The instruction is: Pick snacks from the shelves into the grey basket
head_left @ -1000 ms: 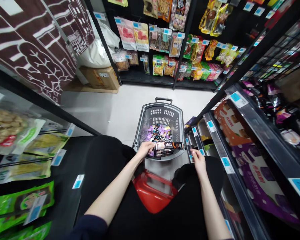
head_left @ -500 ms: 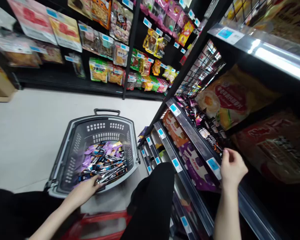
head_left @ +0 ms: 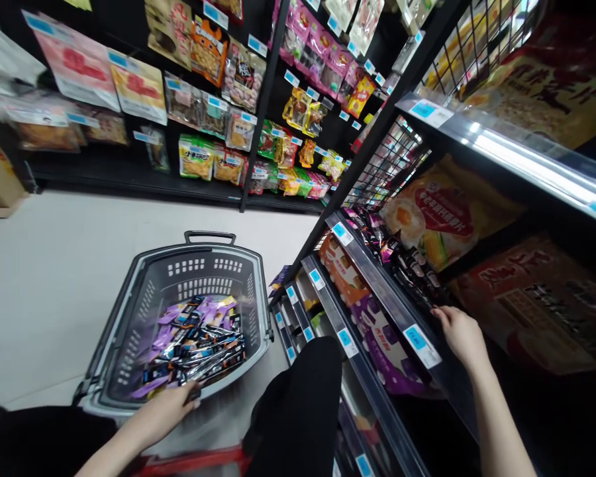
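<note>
A grey shopping basket stands on the floor in front of me, its bottom heaped with small purple, black and silver packets. At its near rim my left hand is closed around the edge, where a dark handle part shows between the fingers. On the right, my right hand reaches onto a shelf. Its thumb and finger are pinched at the near end of a row of slim black stick packets; the tip of the pinch is dark and hard to see.
Large food bags stand behind the black packets. Below are purple boxes and a shelf edge with price tags. Hanging snack bags fill the far rack. My knee is between basket and shelves; something red is below.
My right hand has turned and its fingertips have moved left to the black packets. My left hand has shifted slightly down and left along with the basket in view. The view has tilted a little.
</note>
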Demonstrator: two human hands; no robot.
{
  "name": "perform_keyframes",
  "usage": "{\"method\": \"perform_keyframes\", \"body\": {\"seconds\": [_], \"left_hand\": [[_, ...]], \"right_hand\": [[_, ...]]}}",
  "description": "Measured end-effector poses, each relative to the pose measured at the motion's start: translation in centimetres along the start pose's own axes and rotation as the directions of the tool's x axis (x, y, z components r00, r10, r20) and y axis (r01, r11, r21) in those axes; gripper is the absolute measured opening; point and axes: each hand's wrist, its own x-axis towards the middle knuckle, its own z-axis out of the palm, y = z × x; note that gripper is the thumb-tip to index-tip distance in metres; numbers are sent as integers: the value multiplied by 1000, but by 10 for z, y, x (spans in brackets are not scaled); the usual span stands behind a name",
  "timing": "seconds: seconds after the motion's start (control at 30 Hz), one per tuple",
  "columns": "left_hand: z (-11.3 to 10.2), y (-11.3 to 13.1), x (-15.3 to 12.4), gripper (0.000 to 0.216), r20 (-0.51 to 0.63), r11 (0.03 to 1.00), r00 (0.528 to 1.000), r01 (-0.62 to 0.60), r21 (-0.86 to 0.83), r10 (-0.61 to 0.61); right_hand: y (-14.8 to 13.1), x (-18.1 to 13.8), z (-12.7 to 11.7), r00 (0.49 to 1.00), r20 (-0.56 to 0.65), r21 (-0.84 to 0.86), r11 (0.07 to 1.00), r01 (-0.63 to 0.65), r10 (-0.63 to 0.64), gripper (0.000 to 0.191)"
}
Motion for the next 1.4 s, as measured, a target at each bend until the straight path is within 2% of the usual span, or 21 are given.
{"method": "perform_keyframes", "body": {"seconds": [0.1,0.17,0.23,0.27,0.3,0.33,0.4,0.47,0.53,0.57,0.6,0.67,0.73,0.83,0.9,1.1,1.27,1.4], "left_hand": [[-9,21,-7,35,-42,983,999,0,-182,-7],[-14,35,-10,43,-32,932,999,-11,-362,-1],[-21,49,-17,56,18,804,999,-11,-595,27],[-24,56,-22,63,52,699,997,-7,-715,62],[-28,63,-28,69,78,572,990,-1,-820,114],[-32,69,-35,73,87,432,980,2,-902,177],[-39,80,-50,78,46,186,951,-13,-983,307],[-43,86,-62,82,-28,55,925,-53,-997,378],[-42,84,-68,85,-73,43,930,-95,-995,361],[-40,81,-68,84,-85,79,946,-115,-990,314],[-38,77,-67,81,-97,132,966,-131,-983,239],[-33,67,-62,73,-141,249,989,-147,-957,43],[-29,57,-55,70,-184,319,977,-142,-937,-105],[-26,51,-47,64,-213,344,964,-150,-927,-156],[-25,51,-44,55,-214,354,966,-151,-923,-146],[-27,53,-42,44,-181,351,979,-138,-926,-93],[-25,52,-41,43,-66,357,997,-44,-933,-50],[-22,51,-41,44,-3,353,996,28,-935,-87]], "right_hand": [[-6,-14,-11,970,-176,205,970,-129,166,40],[-24,-24,-15,952,-184,416,897,-152,246,41],[-54,-32,-12,984,-61,601,794,-97,166,39],[-72,-36,-8,997,32,678,732,-72,68,38],[-92,-40,-1,989,139,745,664,-69,-54,38],[-113,-43,9,952,247,800,592,-97,-178,38],[-153,-53,35,817,426,859,457,-230,-389,39],[-190,-65,68,660,522,852,365,-376,-540,39],[-221,-79,102,532,553,823,322,-467,-642,38],[-235,-86,118,488,556,809,304,-503,-673,38],[-246,-92,133,465,558,794,281,-538,-687,37],[-264,-104,158,474,565,767,217,-604,-675,33],[-275,-113,177,546,569,749,115,-652,-615,29],[-279,-121,194,664,549,758,-32,-651,-509,47],[-277,-123,201,711,531,775,-74,-628,-461,52],[-275,-123,207,766,521,804,-84,-588,-376,48],[-277,-125,209,826,463,870,-13,-492,-321,51],[-276,-124,212,823,465,871,4,-491,-326,41]]}}
